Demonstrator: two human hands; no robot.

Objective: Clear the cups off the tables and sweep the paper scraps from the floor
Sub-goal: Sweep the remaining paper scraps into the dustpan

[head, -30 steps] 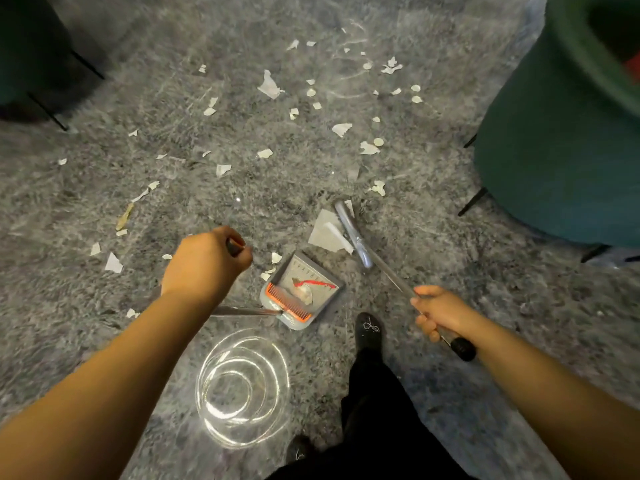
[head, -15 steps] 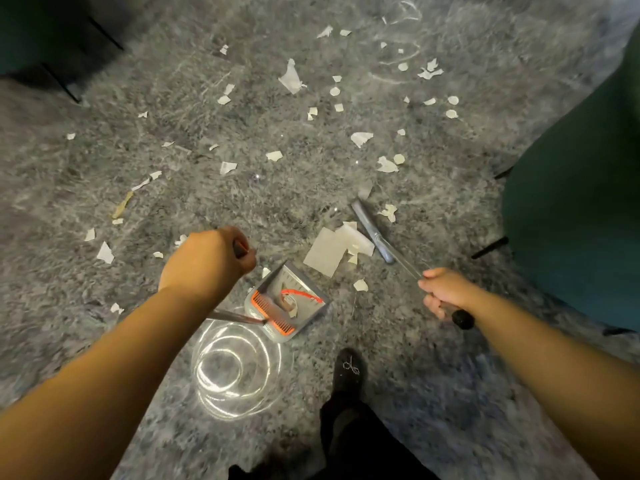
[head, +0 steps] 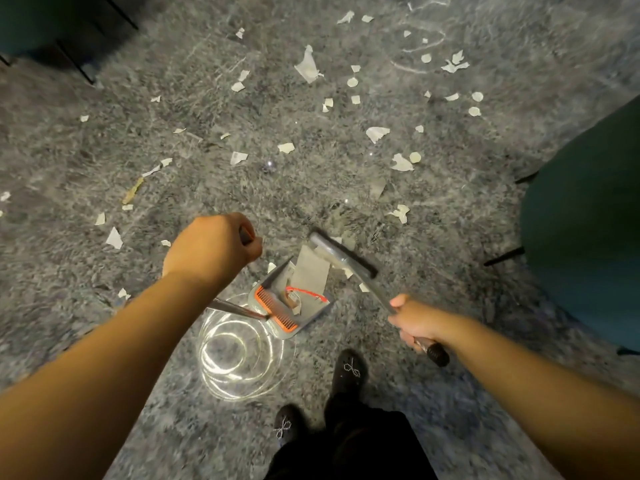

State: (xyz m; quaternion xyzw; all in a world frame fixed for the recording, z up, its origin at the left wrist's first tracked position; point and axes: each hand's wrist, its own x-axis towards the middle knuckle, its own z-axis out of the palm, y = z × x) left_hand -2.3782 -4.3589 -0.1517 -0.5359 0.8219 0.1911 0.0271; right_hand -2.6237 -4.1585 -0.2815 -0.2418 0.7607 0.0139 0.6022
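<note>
Shoes (head: 349, 370) stand on the grey carpet (head: 104, 341) at the bottom. Just past them, the left hand (head: 211, 247) grips the dustpan (head: 294, 306) handle, and the right hand (head: 415, 323) grips the broom (head: 341, 256) stick. One big paper piece (head: 310, 275) lies half in the dustpan (the broom head touches it). Farther off, paper scraps (head: 377, 133) lie all over — small and white — beside a green chair (head: 585, 237).

broom (head: 341, 259) swept in toward dustpan (head: 294, 303); big paper scrap (head: 310, 277) now at its mouth, probably partly inside.
</note>
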